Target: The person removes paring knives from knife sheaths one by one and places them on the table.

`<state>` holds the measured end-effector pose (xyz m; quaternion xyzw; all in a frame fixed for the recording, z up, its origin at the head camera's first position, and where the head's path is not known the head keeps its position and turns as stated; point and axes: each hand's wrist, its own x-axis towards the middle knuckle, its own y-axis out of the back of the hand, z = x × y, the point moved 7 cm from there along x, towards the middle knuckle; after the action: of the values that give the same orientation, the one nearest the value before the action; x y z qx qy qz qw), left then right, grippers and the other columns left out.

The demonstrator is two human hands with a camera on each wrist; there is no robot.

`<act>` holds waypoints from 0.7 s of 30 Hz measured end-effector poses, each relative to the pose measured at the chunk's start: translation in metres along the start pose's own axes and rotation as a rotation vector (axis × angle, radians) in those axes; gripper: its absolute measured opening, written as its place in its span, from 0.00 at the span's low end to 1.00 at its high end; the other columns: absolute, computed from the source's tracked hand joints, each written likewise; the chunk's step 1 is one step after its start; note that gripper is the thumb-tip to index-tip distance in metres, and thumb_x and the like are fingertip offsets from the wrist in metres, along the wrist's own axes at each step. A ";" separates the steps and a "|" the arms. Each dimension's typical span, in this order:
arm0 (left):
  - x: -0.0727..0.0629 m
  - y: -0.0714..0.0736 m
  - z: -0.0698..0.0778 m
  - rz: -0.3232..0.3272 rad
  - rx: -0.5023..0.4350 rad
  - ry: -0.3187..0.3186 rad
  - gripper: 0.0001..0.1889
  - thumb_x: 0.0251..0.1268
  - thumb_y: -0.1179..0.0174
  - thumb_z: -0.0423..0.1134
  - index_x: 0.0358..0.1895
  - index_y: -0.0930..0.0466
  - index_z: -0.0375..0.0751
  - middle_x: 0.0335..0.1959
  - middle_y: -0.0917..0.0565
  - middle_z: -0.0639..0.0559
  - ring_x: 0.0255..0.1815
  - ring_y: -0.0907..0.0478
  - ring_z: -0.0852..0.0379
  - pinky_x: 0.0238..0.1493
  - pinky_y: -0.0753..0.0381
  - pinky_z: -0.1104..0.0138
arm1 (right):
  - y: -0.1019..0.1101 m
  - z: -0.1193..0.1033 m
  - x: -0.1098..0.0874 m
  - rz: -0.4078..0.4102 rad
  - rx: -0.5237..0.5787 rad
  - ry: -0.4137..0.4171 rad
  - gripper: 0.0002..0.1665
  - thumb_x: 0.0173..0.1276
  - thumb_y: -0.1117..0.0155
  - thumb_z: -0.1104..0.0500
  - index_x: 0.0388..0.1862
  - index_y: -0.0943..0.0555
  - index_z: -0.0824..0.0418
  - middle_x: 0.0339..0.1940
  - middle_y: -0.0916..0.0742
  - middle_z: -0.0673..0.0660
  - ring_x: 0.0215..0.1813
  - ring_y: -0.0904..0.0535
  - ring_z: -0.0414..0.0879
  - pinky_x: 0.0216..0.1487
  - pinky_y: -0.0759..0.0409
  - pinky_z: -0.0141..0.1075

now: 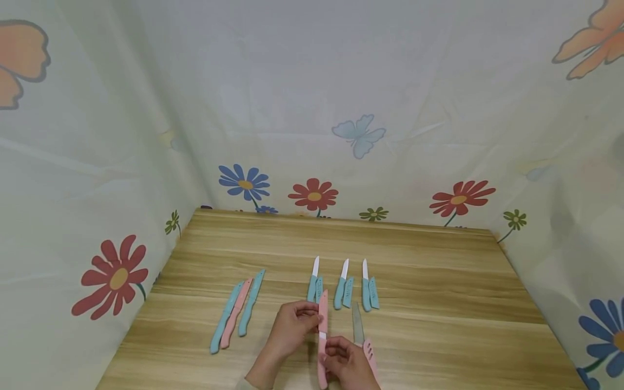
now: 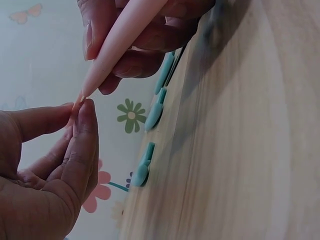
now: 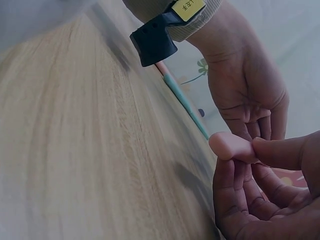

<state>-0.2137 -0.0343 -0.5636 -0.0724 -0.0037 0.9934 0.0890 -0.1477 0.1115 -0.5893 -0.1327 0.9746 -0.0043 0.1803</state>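
Observation:
Above the near middle of the table, a pink paring knife [image 1: 322, 357] stands between the two hands, with a strip of white blade showing between handle and sheath. My left hand [image 1: 292, 327] pinches the pink sheath [image 1: 324, 311] between thumb and fingers. My right hand [image 1: 347, 363] grips the pink handle [image 2: 117, 45], whose rounded end faces the camera in the right wrist view. Partly behind the right hand lies a grey-bladed knife [image 1: 358, 325] with a slotted pink part [image 1: 369, 351] at its lower end.
Three teal knives [image 1: 339, 295] with bare white blades lie in a row beyond the hands, teal sheaths [image 1: 348, 292] beside them. At left on the wooden table [image 1: 439, 271] lie two teal knives [image 1: 251, 306] and a pink one [image 1: 236, 314], blades covered. Flowered curtains [image 1: 292, 81] surround the table.

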 end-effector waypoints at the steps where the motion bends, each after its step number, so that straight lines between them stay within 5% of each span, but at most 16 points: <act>1: 0.000 0.000 0.000 0.001 -0.001 -0.002 0.14 0.66 0.33 0.31 0.52 0.16 0.27 0.39 0.12 0.43 0.36 0.14 0.56 0.39 0.10 0.66 | -0.001 0.001 0.000 -0.001 0.003 -0.006 0.18 0.70 0.34 0.67 0.55 0.22 0.74 0.39 0.14 0.53 0.39 0.17 0.42 0.40 0.11 0.39; 21: 0.004 0.001 0.004 0.014 -0.050 -0.012 0.14 0.67 0.34 0.29 0.53 0.17 0.25 0.39 0.13 0.43 0.38 0.14 0.57 0.41 0.09 0.66 | 0.000 0.013 -0.004 -0.007 0.012 -0.036 0.17 0.66 0.31 0.68 0.52 0.22 0.73 0.37 0.15 0.53 0.36 0.17 0.41 0.38 0.12 0.37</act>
<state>-0.2182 -0.0350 -0.5600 -0.0687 -0.0284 0.9940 0.0804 -0.1393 0.1130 -0.5998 -0.1348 0.9707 -0.0086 0.1988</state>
